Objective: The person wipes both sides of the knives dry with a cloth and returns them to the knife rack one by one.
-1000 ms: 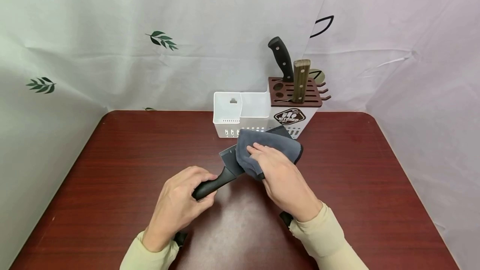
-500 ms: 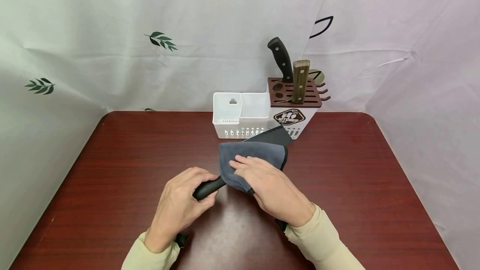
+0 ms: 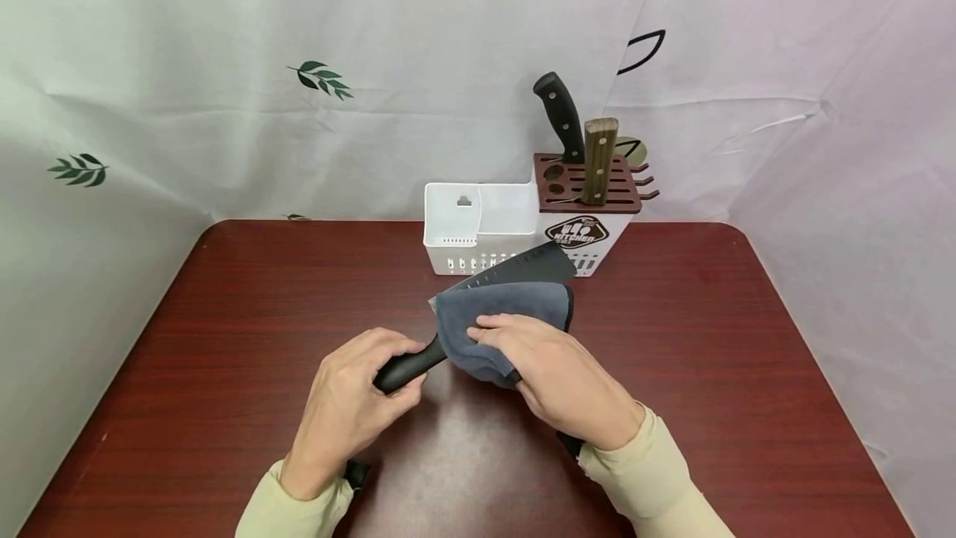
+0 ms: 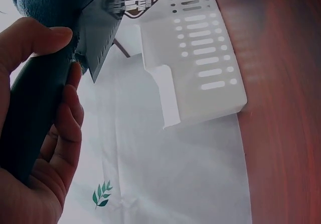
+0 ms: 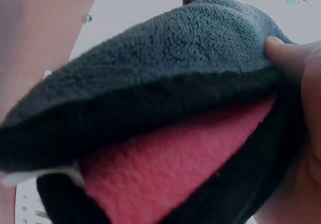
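Note:
In the head view my left hand (image 3: 347, 405) grips the black handle of a wide, dark-bladed kitchen knife (image 3: 538, 262). The knife is held above the table, its blade pointing away to the right. My right hand (image 3: 568, 380) holds a folded grey cloth (image 3: 500, 305) against the blade, covering its lower part near the handle; the spine and far end show. In the left wrist view, thumb and fingers wrap round the knife handle (image 4: 30, 103). The right wrist view shows my thumb on the cloth (image 5: 175, 48), whose folds reveal a pink lining. The blade is hidden there.
Behind the blade stands a white perforated kitchen rack (image 3: 481, 260) with a brown slotted top. A black-handled knife (image 3: 562, 119) and a wooden-handled knife (image 3: 600, 160) stand in its slots. White curtains (image 3: 418, 48) enclose the dark red table (image 3: 246, 305).
The cloth under my right hand has slid down and left across the blade towards the handle, then shifted slightly, baring more of the spine. The left hand keeps its grip and has barely moved.

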